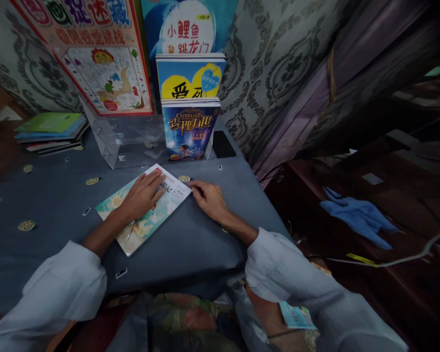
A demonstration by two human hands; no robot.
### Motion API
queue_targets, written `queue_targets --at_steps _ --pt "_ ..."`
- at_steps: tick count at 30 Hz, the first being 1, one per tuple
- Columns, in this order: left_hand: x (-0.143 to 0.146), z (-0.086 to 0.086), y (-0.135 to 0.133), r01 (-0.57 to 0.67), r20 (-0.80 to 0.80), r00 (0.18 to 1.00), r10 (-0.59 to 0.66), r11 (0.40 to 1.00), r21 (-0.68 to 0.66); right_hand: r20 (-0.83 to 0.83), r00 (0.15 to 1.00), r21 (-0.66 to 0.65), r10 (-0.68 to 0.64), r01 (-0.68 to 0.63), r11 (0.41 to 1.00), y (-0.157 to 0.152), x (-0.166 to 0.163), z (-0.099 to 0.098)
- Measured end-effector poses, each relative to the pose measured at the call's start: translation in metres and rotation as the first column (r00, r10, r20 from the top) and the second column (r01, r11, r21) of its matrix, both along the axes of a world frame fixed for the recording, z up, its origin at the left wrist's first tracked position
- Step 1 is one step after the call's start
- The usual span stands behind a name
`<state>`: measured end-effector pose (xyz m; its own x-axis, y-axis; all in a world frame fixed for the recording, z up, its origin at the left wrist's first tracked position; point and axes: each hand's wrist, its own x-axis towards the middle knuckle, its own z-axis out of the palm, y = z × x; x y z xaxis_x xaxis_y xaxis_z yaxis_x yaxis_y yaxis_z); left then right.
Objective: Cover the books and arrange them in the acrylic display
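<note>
A closed paperback book (145, 233) with a pale green and white cover lies at a slant on the table. My left hand (143, 192) rests flat on its cover, fingers stretched out and hiding part of the title. At the book's right corner is my right hand (210, 199), its thumb and forefinger pinched on the corner and the other fingers curled. Just behind the book, a blue-covered book (188, 131) stands upright at the front of a clear stepped rack (139, 146).
More books stand in the rack, among them a yellow-and-blue one (168, 73) and a large red-edged one (106, 105). A stack of thin books (53, 128) lies at the left. A dark phone-like slab (223, 144) sits right of the rack. A blue cloth (357, 215) lies beyond the table's right edge.
</note>
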<state>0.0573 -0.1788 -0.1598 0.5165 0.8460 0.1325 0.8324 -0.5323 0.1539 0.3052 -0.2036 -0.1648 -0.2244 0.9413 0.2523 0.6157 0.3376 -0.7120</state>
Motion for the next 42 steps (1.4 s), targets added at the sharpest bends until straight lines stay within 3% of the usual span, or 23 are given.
queue_targets --at_steps 3,7,10,13,16,19,24,36,42 --pt "0.001 -0.001 0.000 -0.002 -0.006 1.000 0.002 1.000 0.020 -0.026 0.999 -0.051 -0.029 0.027 0.998 0.004 -0.001 0.004" --pt "0.002 -0.002 0.000 -0.001 -0.006 1.000 0.002 0.999 0.033 -0.299 0.952 -0.128 -0.059 0.021 0.992 0.010 -0.006 0.005" --pt "0.001 -0.002 0.000 0.002 0.008 1.000 -0.002 0.999 0.040 -0.424 0.905 -0.089 -0.028 -0.011 0.996 0.012 -0.010 0.008" --pt "0.001 -0.002 0.000 0.002 0.012 1.000 -0.002 0.999 0.044 -0.375 0.925 -0.011 0.055 -0.064 0.998 0.012 -0.006 0.010" --pt "0.002 -0.001 0.000 0.001 0.001 1.000 -0.001 0.999 0.034 -0.192 0.949 0.072 0.251 -0.241 0.968 0.015 0.008 0.010" --pt "0.002 -0.001 -0.001 0.000 -0.008 1.000 0.000 1.000 0.016 -0.005 0.911 0.100 0.412 -0.410 0.907 0.020 0.024 0.008" --pt "0.002 -0.002 0.000 -0.004 0.009 1.000 0.004 1.000 0.006 0.151 0.830 0.063 0.536 -0.550 0.833 0.036 0.034 0.006" --pt "0.000 0.000 0.002 -0.005 0.035 0.999 0.006 0.999 -0.038 -0.137 0.695 -0.070 0.705 -0.717 0.693 0.081 0.033 0.001" --pt "-0.001 0.001 0.003 -0.005 0.092 0.996 0.012 0.997 -0.075 -0.190 0.729 -0.139 0.658 -0.683 0.717 0.079 0.035 0.002"
